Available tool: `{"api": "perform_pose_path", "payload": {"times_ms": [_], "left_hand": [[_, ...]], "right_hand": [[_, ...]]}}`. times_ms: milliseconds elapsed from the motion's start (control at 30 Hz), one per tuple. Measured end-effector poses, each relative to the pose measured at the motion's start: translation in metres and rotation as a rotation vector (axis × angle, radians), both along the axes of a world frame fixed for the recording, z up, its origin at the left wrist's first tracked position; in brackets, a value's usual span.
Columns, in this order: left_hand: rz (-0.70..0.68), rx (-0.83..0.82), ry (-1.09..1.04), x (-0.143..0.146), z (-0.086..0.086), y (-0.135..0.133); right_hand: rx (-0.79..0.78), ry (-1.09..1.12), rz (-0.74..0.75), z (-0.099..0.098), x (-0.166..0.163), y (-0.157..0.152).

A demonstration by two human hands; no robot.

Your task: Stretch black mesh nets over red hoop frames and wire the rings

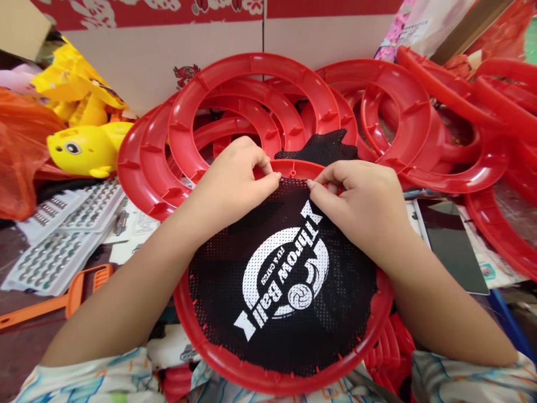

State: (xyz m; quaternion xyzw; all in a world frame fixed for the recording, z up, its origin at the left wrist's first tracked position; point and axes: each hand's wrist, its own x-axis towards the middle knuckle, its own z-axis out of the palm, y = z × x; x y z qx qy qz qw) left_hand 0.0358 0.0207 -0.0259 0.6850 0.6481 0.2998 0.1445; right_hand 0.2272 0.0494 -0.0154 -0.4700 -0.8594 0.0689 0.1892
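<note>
A red plastic ring (277, 382) lies in front of me with a black mesh net (218, 302) stretched across it. White print on the mesh reads "Throw Ball". Small red pegs along the rim poke through the net's edge. My left hand (241, 179) pinches the far edge of the mesh between thumb and forefinger. Just to its right, my right hand (356, 196) grips that same edge with thumb and fingers. Between the two hands a stretch of bare red rim shows. Another piece of black mesh (321, 148) lies behind the ring.
Several bare red rings (255, 64) are heaped behind and to the right. At left are yellow toys (90, 148), trays of small round parts (54, 257) and an orange handled tool (79, 294). A tablet-like dark panel (451, 246) lies at right. A red and white box (138, 50) stands behind.
</note>
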Motion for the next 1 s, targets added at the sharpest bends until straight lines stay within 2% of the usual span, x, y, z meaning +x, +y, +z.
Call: {"api": "perform_pose_path", "payload": {"times_ms": [233, 433, 633, 1000], "left_hand": [[-0.021, -0.175, 0.009, -0.007, 0.008, 0.000], [-0.028, -0.076, -0.006, -0.006, 0.005, 0.001], [-0.030, -0.073, 0.032, -0.007, 0.003, 0.002], [0.013, -0.023, 0.013, -0.001, -0.003, 0.002]], "right_hand": [[-0.068, 0.002, 0.036, 0.003, 0.002, -0.002], [0.038, 0.044, 0.059, 0.000, 0.004, -0.001], [0.110, 0.046, 0.040, -0.009, 0.002, 0.005], [0.082, -0.025, -0.009, -0.010, -0.007, 0.010]]}}
